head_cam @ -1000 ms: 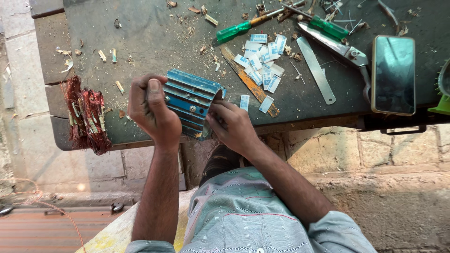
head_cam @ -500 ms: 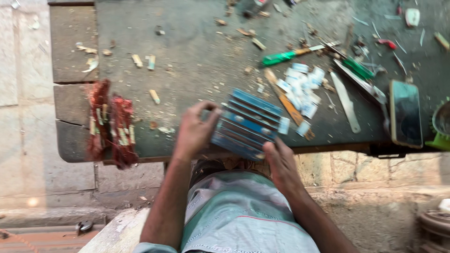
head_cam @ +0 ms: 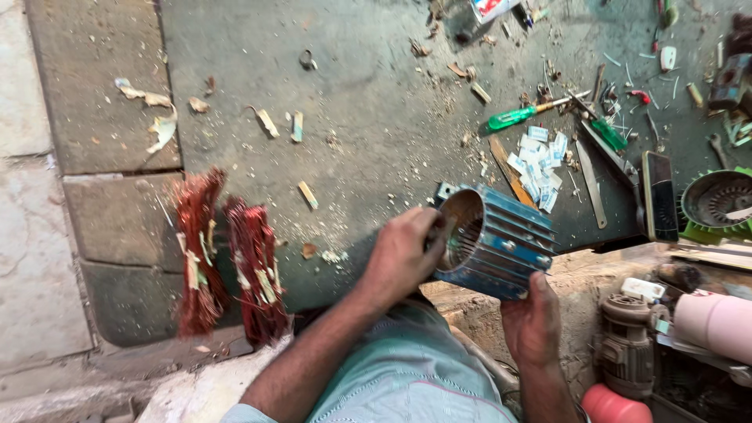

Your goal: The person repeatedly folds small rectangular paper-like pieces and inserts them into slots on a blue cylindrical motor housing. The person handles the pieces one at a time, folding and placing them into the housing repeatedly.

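We list first the dark, stained workbench top point(head_cam: 368, 117), which fills most of the head view and carries everything else. Next comes the blue finned motor housing point(head_cam: 501, 239), an open-ended cylinder held over the bench's near edge, its hollow end turned toward us and to the left. Our left hand point(head_cam: 403, 254) grips that open rim, fingers curled together over the edge and into the bore; our right hand point(head_cam: 533, 321) supports the housing from below, thumb pressed on the lower fins, and we cannot tell how the remaining fingers lie. Two bundles of reddish copper winding wire point(head_cam: 227, 254) lie side by side on the bench at the left, well apart from the housing. A green fan cover point(head_cam: 717, 200) sits at the right edge, with a dark phone point(head_cam: 659, 196) just beside it. Beyond the housing we note a scatter of small white-and-blue paper slips point(head_cam: 536, 164), a green-handled screwdriver point(head_cam: 521, 116), and a flat metal blade point(head_cam: 591, 184). Smallest are the wood chips and paper scraps point(head_cam: 266, 121) strewn across the surface.
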